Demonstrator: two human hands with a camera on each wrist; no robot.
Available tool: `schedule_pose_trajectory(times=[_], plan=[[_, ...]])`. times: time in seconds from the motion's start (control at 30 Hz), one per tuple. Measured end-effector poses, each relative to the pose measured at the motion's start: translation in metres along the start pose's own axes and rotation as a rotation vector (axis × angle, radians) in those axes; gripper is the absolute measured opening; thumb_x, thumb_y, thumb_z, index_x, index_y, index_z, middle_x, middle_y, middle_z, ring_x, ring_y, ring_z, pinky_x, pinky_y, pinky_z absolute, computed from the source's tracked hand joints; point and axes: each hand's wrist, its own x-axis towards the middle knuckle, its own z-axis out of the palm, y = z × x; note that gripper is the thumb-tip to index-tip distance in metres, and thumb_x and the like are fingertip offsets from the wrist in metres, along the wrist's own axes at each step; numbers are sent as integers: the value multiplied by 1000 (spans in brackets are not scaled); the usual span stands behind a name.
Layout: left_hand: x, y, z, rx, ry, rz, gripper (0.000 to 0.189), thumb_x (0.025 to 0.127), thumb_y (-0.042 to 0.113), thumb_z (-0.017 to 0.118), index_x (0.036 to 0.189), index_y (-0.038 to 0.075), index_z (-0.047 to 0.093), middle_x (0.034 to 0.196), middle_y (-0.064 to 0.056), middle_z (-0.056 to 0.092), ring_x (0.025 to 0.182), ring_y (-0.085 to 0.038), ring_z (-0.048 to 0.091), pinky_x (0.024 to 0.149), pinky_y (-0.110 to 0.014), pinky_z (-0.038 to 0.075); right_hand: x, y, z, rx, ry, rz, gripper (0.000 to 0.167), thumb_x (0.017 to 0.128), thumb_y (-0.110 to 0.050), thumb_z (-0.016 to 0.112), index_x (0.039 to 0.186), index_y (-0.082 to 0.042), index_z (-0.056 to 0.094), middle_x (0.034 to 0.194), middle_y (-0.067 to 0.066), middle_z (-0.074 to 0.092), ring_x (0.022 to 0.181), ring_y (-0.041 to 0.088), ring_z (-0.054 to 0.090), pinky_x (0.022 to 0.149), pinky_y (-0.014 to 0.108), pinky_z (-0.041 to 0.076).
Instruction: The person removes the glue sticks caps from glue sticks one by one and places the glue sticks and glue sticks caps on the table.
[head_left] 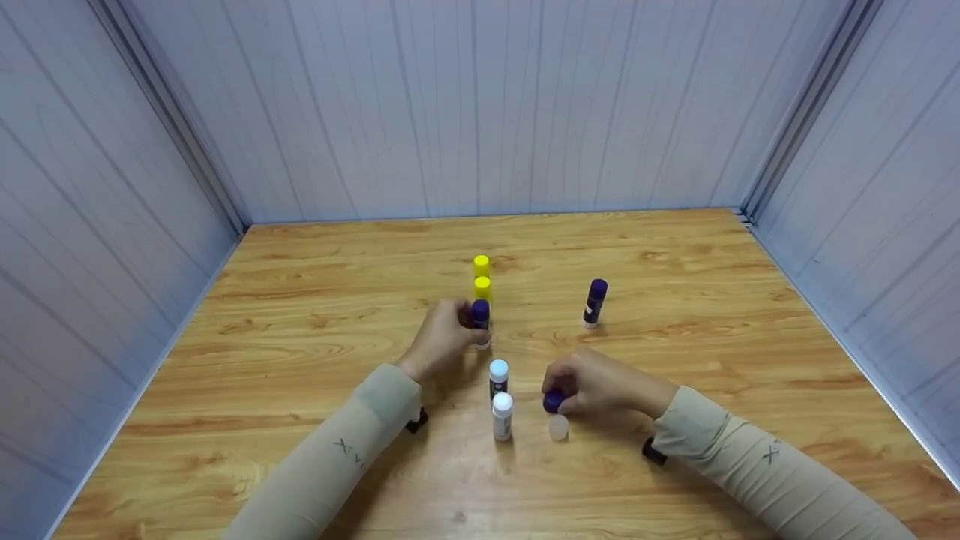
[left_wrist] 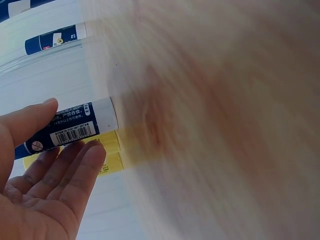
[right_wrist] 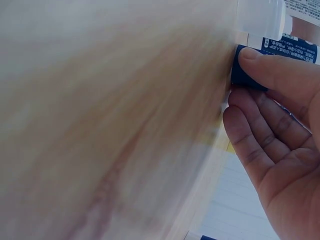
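Observation:
My left hand [head_left: 441, 336] holds an upright glue stick [head_left: 480, 310] with a dark purple cap, thumb on one side and fingers on the other. Its white base meets the tabletop in the left wrist view, where the barcode label [left_wrist: 72, 132] shows. Two yellow-capped sticks [head_left: 481, 286] stand in line just behind it. Lower right, my right hand [head_left: 600, 381] pinches a loose dark purple cap [head_left: 553, 402] between thumb and fingers, low at the table. Beside that cap sits a small translucent cap [head_left: 558, 428], seen larger as a clear cap [right_wrist: 260, 20] in the right wrist view.
Between the hands and nearer me stand a glue stick with a pale blue top [head_left: 499, 370] and a white one [head_left: 502, 416]. Another purple-capped stick [head_left: 595, 303] stands alone at back right. Pale panel walls [head_left: 495, 112] enclose the wooden table [head_left: 315, 285] at back and sides.

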Motion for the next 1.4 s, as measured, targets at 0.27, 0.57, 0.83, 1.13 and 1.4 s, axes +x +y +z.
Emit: schedule_pose_trajectory(times=[0.27, 0.57, 0.83, 1.13, 1.4], plan=[[-1, -1, 0, 14, 6, 41, 25, 94, -2, 81, 117, -3, 72, 120, -18, 78, 118, -31, 74, 110, -46, 59, 1, 0, 1, -4, 7, -20, 22, 88, 2, 84, 108, -6, 80, 100, 4, 79, 88, 8, 69, 79, 24, 58], [-3, 0, -1, 5, 7, 29, 29, 94, -1, 81, 121, -2, 72, 123, -18, 77, 121, -32, 73, 111, -45, 58, 1, 1, 2, -12, -8, 1, 24, 90, 0, 84, 112, -9, 79, 105, 3, 79, 92, 9, 70, 83, 27, 59], [-7, 4, -6, -16, 13, 22, 32, 95, 3, 81, 125, -1, 70, 127, -17, 76, 123, -32, 72, 110, -46, 59, -1, 1, 1, -41, -10, -6, 29, 91, 0, 84, 118, -7, 78, 109, 5, 79, 97, 14, 73, 87, 32, 62], [-13, 10, -17, -22, 64, 2, 27, 93, 4, 83, 115, 4, 68, 122, -14, 75, 120, -30, 72, 107, -44, 61, -6, -4, -13, -78, 49, -94, 32, 89, 3, 83, 120, 2, 75, 111, 15, 80, 97, 27, 77, 88, 38, 66], [-16, 14, -29, -34, 121, 100, 23, 89, 2, 83, 105, 3, 67, 106, -14, 74, 99, -27, 72, 88, -36, 66, -9, -6, -29, -45, 166, -131, 32, 89, 7, 80, 120, 8, 74, 109, 24, 78, 96, 36, 78, 87, 46, 67]])
